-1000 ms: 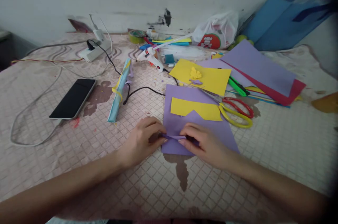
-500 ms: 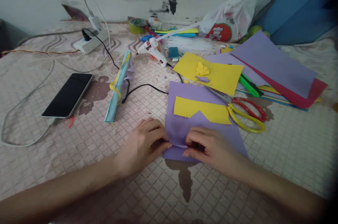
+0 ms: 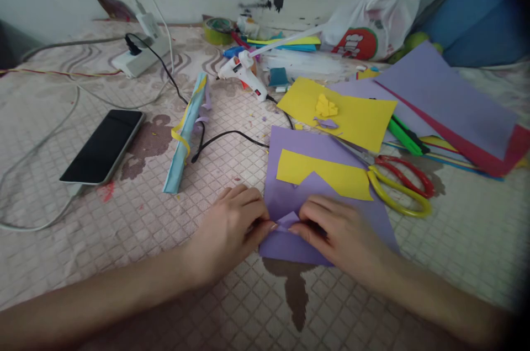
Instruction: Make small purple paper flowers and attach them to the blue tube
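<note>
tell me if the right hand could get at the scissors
Likely yes: the scissors lie near the right hand, seemingly uncovered, though that hand may first need to release the small purple paper.

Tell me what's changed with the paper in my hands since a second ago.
The small purple paper between your left hand and right hand, almost edge-on before, now shows a point toward the far side; folded or turned, I can't tell. Both hands still hold it. The camera shifted, but the purple sheet, yellow strip, scissors, glue gun and phone stayed put.
</note>
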`<state>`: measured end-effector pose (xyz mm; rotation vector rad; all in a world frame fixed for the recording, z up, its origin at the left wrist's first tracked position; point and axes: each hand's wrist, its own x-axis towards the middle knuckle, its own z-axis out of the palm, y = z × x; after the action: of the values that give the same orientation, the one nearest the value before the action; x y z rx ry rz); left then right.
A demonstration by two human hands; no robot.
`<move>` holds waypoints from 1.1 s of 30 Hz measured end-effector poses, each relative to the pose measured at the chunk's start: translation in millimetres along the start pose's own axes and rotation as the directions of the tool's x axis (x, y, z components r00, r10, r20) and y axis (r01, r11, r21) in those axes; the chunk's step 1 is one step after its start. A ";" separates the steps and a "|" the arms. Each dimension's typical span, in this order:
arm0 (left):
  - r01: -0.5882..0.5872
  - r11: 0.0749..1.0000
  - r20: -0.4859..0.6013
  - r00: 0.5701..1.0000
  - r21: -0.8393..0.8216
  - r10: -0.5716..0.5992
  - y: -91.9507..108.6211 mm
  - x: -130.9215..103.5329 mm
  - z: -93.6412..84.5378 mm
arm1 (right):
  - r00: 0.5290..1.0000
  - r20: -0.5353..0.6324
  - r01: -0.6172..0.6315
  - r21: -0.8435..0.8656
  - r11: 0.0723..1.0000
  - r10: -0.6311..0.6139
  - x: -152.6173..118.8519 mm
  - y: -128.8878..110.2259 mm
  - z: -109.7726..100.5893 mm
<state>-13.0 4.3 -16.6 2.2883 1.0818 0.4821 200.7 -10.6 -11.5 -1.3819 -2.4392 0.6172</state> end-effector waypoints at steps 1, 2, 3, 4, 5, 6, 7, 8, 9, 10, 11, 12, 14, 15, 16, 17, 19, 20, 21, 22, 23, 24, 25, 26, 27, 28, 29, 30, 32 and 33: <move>0.002 1.000 -0.001 1.000 0.010 -0.002 0.1 0.1 0.3 | 0.999 -0.020 0.026 -0.034 0.999 -0.027 -0.1 0.4 0.4; 0.002 1.000 -0.002 1.000 0.018 -0.002 0.4 0.1 0.5 | 0.998 -0.035 0.043 -0.056 0.998 -0.045 0.3 0.8 0.6; 0.002 1.000 -0.003 1.000 0.026 -0.002 0.7 0.1 0.5 | 0.998 -0.042 0.050 -0.065 0.997 -0.052 1.0 1.3 0.6; 0.001 1.000 -0.003 1.000 0.031 -0.001 1.2 0.1 0.4 | 0.998 -0.043 0.050 -0.064 0.997 -0.053 2.1 1.7 0.5; 0.001 0.999 -0.002 1.000 0.037 -0.001 1.7 0.0 0.0 | 0.998 -0.042 0.048 -0.059 0.997 -0.050 3.5 2.1 0.3; 0.001 0.999 0.001 1.000 0.044 -0.001 2.3 0.1 -0.4 | 0.998 -0.039 0.043 -0.053 0.998 -0.045 5.0 2.4 0.1; 0.000 0.999 0.003 1.000 0.051 0.000 2.8 0.2 -0.9 | 0.999 -0.033 0.035 -0.049 0.998 -0.036 6.4 2.7 0.0; -0.001 0.998 0.007 1.000 0.060 0.001 3.3 0.6 -1.4 | 0.999 -0.031 0.022 -0.048 0.999 -0.023 7.6 2.9 0.2; -0.001 0.998 0.009 1.000 0.069 0.001 3.7 1.1 -1.7 | 0.999 -0.032 0.007 -0.049 0.999 -0.009 8.5 3.1 0.6; 0.001 0.997 0.010 1.000 0.078 -0.001 4.0 1.7 -1.7 | 0.999 -0.035 -0.006 -0.052 0.999 0.004 9.2 3.3 1.4; 0.003 0.996 0.012 1.000 0.088 -0.004 4.1 2.5 -1.6 | 0.999 -0.041 -0.018 -0.056 0.998 0.016 9.6 3.5 2.4; 0.006 0.995 0.012 1.000 0.098 -0.007 4.2 3.3 -1.1 | 0.999 -0.049 -0.028 -0.062 0.998 0.025 9.7 3.7 3.5; 0.010 0.992 0.007 1.000 0.125 -0.011 4.0 4.9 0.3 | 0.997 -0.066 -0.043 -0.077 0.996 0.038 9.6 4.1 5.9; 0.011 0.990 0.003 1.000 0.142 -0.011 3.8 5.5 1.2 | 0.997 -0.072 -0.048 -0.086 0.995 0.042 9.5 4.3 6.9; 0.011 0.987 -0.002 1.000 0.159 -0.010 3.4 5.8 1.9 | 0.996 -0.077 -0.050 -0.095 0.994 0.042 9.3 4.5 7.8; 0.012 0.985 -0.009 1.000 0.174 -0.011 3.0 5.8 2.5 | 0.996 -0.078 -0.048 -0.103 0.994 0.039 9.2 4.7 8.6; 0.012 0.983 -0.028 1.000 0.185 -0.006 2.2 4.3 2.9 | 0.997 -0.075 -0.042 -0.119 0.992 0.033 8.8 5.0 9.8; 0.005 0.983 -0.046 0.999 0.183 0.003 2.1 2.6 2.7 | 0.997 -0.075 -0.039 -0.128 0.991 0.029 8.6 5.0 10.3; -0.013 0.984 -0.073 0.997 0.180 0.026 2.5 0.4 2.4 | 0.997 -0.076 -0.037 -0.139 0.990 0.027 8.4 5.1 10.7; -0.045 0.983 -0.099 0.993 0.179 0.064 3.5 -2.6 2.1 | 0.997 -0.079 -0.034 -0.149 0.988 0.023 8.2 5.1 11.0; -0.096 0.979 -0.123 0.985 0.182 0.120 5.2 -6.1 2.1 | 0.996 -0.082 -0.031 -0.158 0.987 0.018 8.0 5.0 11.3; -0.163 0.967 -0.144 0.970 0.198 0.193 7.5 -10.1 2.4 | 0.996 -0.084 -0.027 -0.164 0.986 0.014 7.8 5.0 11.5; -0.243 0.947 -0.129 0.953 0.211 0.273 10.3 -14.4 3.3 | 0.997 -0.083 -0.023 -0.166 0.986 0.009 7.7 4.9 11.6; -0.329 0.917 -0.125 0.924 0.223 0.362 13.4 -18.6 4.7 | 0.997 -0.081 -0.020 -0.167 0.986 0.007 7.6 4.8 11.7; -0.385 0.890 -0.106 0.902 0.243 0.419 16.5 -22.6 6.6 | 0.997 -0.079 -0.018 -0.167 0.986 0.005 7.6 4.6 11.6; -0.413 0.874 -0.081 0.892 0.257 0.445 19.3 -26.2 8.9 | 0.997 -0.080 -0.018 -0.168 0.986 0.005 7.7 4.5 11.6; -0.430 0.860 -0.044 0.888 0.276 0.458 21.7 -29.3 11.3 | 0.997 -0.083 -0.020 -0.169 0.985 0.006 7.8 4.3 11.5; -0.434 0.850 -0.029 0.886 0.297 0.463 23.5 -31.8 13.7 | 0.996 -0.089 -0.023 -0.170 0.985 0.007 7.9 4.1 11.5; -0.414 0.847 -0.016 0.896 0.333 0.444 25.6 -35.4 17.3 | 0.995 -0.104 -0.027 -0.169 0.985 0.009 8.0 3.9 11.7; -0.403 0.847 -0.018 0.900 0.347 0.436 26.1 -36.6 18.4 | 0.994 -0.107 -0.026 -0.165 0.986 0.008 8.0 3.8 11.8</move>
<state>-10.2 -44.2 -17.8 2.8546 0.7387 0.6218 194.4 -4.7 -23.5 -1.4596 -2.4425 0.3401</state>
